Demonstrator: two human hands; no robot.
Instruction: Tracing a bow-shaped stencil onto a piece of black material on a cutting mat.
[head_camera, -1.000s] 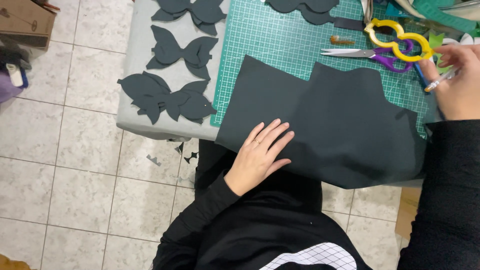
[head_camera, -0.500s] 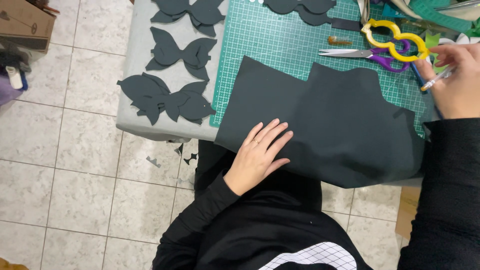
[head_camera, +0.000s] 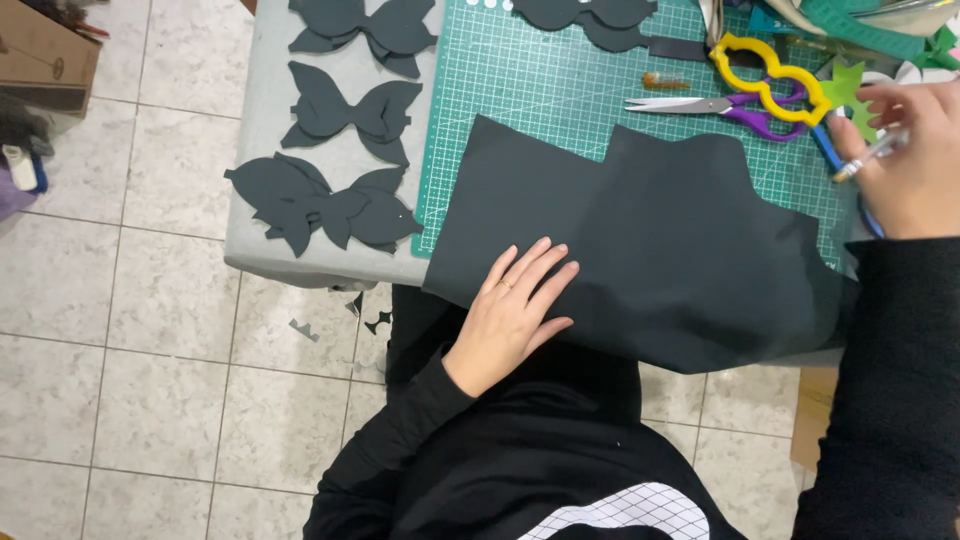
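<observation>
A: Okay, left hand (head_camera: 512, 315) first?

B: Flat, palm down, fingers spread on the near edge of the dark sheet (head_camera: 660, 250). Ring on one finger. It presses, grips nothing.

A: Where's the sheet?

B: Lying over the green cutting mat (head_camera: 540, 80); its near edge hangs past the table edge toward the person. The far edge is cut in steps, with a notch near the middle.

A: Right hand (head_camera: 905, 160)?

B: At the sheet's far right corner, fingers curled round a thin pen (head_camera: 868, 158) with a pale barrel, tip pointing left. Closed on it.

A: Is the pen touching the sheet?

B: Cannot tell; the tip sits just off the sheet's edge, over the mat.

A: What's near that hand?

B: The yellow template (head_camera: 768, 78), a looped outline shape, lies on the mat just left of it. Purple-handled scissors (head_camera: 715, 105) lie partly under the template, blades pointing left. A green star-like cutout (head_camera: 845, 92) is just beside the fingers.

A: And left of the mat?

B: The grey table (head_camera: 262, 130) holds dark bow-shaped cutouts (head_camera: 330, 205) in a column, the nearest ones overlapping. More dark pieces sit at the mat's far edge.

A: Floor?

B: Pale tiles (head_camera: 150, 380), with small dark scraps (head_camera: 370, 318) under the table edge. A cardboard box (head_camera: 45, 55) is at top left.
</observation>
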